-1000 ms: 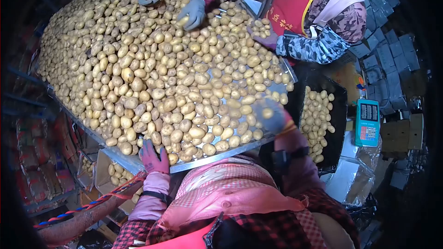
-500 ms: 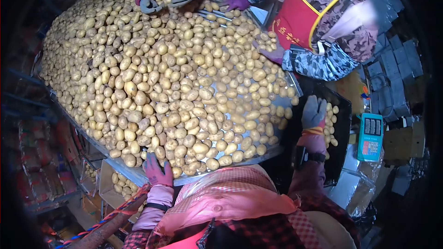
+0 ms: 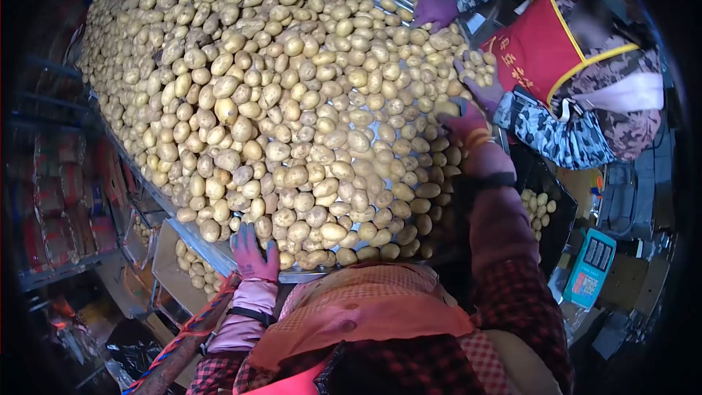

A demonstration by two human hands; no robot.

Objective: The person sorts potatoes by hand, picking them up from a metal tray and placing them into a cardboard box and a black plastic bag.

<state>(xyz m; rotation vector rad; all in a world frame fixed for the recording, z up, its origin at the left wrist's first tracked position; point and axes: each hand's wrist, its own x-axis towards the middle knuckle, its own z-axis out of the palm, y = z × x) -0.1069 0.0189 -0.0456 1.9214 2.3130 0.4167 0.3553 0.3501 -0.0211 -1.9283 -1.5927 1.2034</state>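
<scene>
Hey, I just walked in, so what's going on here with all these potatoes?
Several people in gloves are working around a big heap of potatoes on a metal-edged table. The camera wearer's left hand is spread at the near edge, and the right hand is over potatoes toward the right end; whether it grips one is unclear. Beside it, a co-worker's hand is cupped at a small cluster. More potatoes lie in a black container to the right.

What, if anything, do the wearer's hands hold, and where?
Left hand: nothing, resting at the table edge. Right hand: among potatoes; whether gripping any cannot be told.
</scene>
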